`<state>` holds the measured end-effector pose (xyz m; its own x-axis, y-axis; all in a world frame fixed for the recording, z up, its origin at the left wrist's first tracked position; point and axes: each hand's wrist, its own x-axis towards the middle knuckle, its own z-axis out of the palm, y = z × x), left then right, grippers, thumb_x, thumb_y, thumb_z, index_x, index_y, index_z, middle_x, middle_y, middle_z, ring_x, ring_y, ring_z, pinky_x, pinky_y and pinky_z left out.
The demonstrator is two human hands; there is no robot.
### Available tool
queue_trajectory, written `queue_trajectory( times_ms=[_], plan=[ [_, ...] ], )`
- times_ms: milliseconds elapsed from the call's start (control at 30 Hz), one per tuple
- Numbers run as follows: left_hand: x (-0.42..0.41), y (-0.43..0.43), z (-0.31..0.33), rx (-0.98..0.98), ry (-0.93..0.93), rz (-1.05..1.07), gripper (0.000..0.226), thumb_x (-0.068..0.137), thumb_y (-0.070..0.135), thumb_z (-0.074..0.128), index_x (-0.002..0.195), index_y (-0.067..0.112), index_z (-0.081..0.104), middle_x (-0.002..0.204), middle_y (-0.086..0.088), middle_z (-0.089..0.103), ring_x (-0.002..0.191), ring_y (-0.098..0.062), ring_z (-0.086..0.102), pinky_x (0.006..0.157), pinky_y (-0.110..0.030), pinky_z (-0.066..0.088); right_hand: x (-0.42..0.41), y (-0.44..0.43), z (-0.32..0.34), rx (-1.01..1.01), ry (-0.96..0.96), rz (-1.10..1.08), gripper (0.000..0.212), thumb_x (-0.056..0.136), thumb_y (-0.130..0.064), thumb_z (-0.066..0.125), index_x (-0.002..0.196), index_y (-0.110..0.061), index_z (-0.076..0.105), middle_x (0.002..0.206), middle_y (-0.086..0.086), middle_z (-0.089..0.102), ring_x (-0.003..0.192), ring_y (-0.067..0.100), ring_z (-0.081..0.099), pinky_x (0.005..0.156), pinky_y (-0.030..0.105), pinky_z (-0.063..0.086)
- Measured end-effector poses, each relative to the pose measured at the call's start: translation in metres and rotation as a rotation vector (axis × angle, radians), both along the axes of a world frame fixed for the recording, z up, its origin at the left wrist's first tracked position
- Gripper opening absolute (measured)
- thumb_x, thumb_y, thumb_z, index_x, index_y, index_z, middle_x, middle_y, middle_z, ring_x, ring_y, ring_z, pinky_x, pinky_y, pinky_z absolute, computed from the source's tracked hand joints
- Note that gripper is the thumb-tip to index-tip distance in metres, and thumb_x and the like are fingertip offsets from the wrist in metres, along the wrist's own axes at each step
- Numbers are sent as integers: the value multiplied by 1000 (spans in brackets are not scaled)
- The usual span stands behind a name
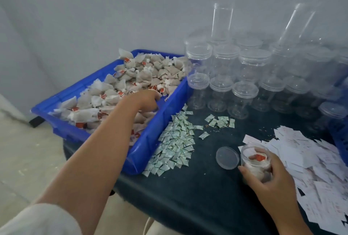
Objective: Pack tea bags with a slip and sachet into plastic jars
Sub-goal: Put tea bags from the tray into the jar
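A blue bin [165, 119] holds a heap of tea bags [143, 72] with red tags. My left hand [146, 100] reaches into the bin among the tea bags with its fingers curled down; what they hold is hidden. My right hand [271, 176] grips an open plastic jar [255, 159] standing on the dark table, part filled with tea bags. The jar's lid [227, 157] lies flat just left of it. A pile of green-white sachets [175, 140] lies beside the bin. White paper slips [312, 161] are heaped at the right.
Several lidded clear jars [244, 91] stand in rows at the back of the dark table [197, 187], with two tall clear tubes [222, 21] behind them. A few loose sachets [220, 121] lie mid-table. Another blue bin's edge [340, 140] shows at the far right.
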<state>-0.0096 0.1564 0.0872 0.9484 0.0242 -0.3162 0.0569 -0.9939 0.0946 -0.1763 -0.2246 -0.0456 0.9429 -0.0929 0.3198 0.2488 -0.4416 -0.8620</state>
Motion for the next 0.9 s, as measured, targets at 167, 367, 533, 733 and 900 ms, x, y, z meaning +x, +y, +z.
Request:
queue_trajectory(
  times_ms=[167, 367, 533, 733, 900],
  plan=[
    [5, 13, -29, -146, 20, -3, 27, 92, 6, 58, 86, 31, 69, 101, 3, 71, 82, -11, 64, 70, -28, 48, 5, 0, -3, 4, -20, 4, 62, 74, -14, 97, 112, -51, 63, 107, -38, 70, 97, -17, 66, 74, -3, 45],
    [10, 10, -18, -635, -368, 318, 20, 88, 25, 62, 84, 9, 71, 82, -5, 74, 76, -23, 72, 61, -30, 58, 6, 1, -5, 10, -41, 2, 68, 73, -16, 96, 108, -64, 62, 108, -34, 72, 95, -13, 68, 74, -2, 46],
    [6, 2, -2, -745, -542, 385, 19, 85, 34, 65, 91, 17, 58, 85, -5, 60, 76, -22, 61, 69, -40, 52, 6, -1, -7, -4, -30, -8, 61, 73, -27, 96, 112, -60, 62, 109, -31, 73, 97, -9, 69, 74, 0, 48],
    [-3, -5, 23, -99, -348, 184, 31, 86, 37, 78, 80, 8, 69, 84, -6, 73, 77, -22, 68, 62, -32, 49, 6, -1, -7, -33, 6, -26, 52, 72, -42, 92, 115, -50, 65, 111, -29, 74, 100, -5, 70, 77, 7, 51],
    [-13, -4, 42, 169, 5, 151, 40, 77, 54, 87, 91, 19, 72, 97, 3, 69, 92, -19, 65, 81, -36, 52, 8, -2, -6, -63, 38, -22, 50, 73, -41, 94, 114, -42, 65, 110, -31, 72, 98, -4, 70, 77, 10, 52]
  ],
)
